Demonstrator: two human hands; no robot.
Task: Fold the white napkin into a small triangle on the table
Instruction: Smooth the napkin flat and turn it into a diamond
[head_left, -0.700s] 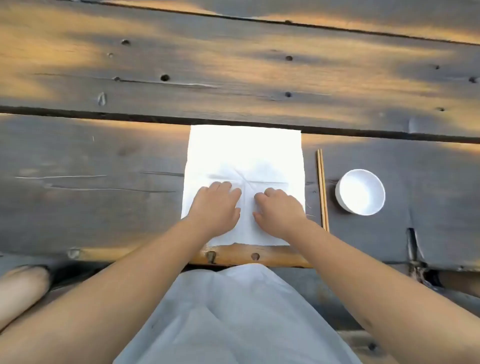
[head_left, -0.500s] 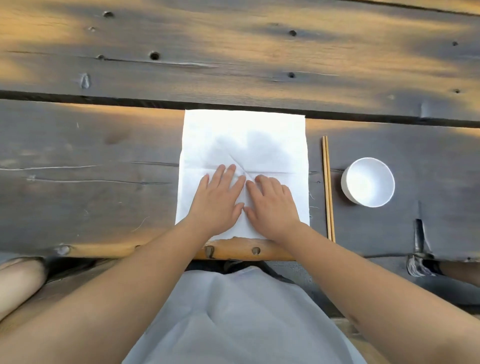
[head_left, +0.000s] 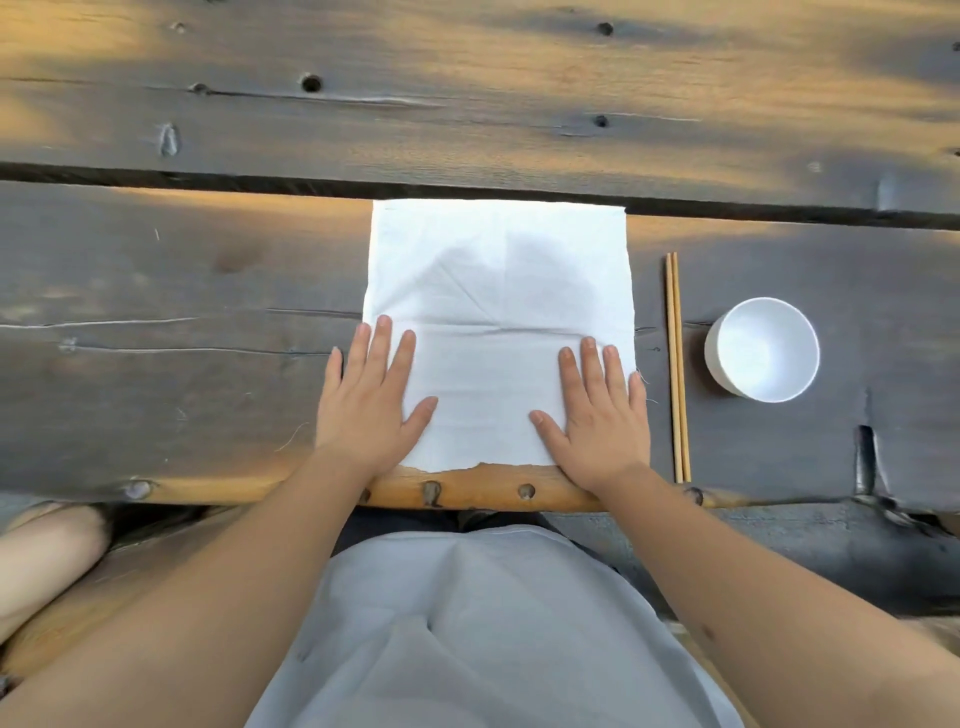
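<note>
The square white cloth napkin (head_left: 498, 312) lies flat and unfolded at the centre of the frame on the dark weathered wooden surface (head_left: 182, 364), so this looks like the smoothing step before any fold. The left hand (head_left: 371, 400) and right hand (head_left: 597, 415) rest open, palms down, on its lower corners, gripping nothing. Next, one corner probably needs lifting across to the opposite corner. Faint creases cross the cloth.

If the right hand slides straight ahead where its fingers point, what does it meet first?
Probably nothing: the right hand points up the napkin, and beyond lies bare table. The chopsticks stay beside it.
</note>
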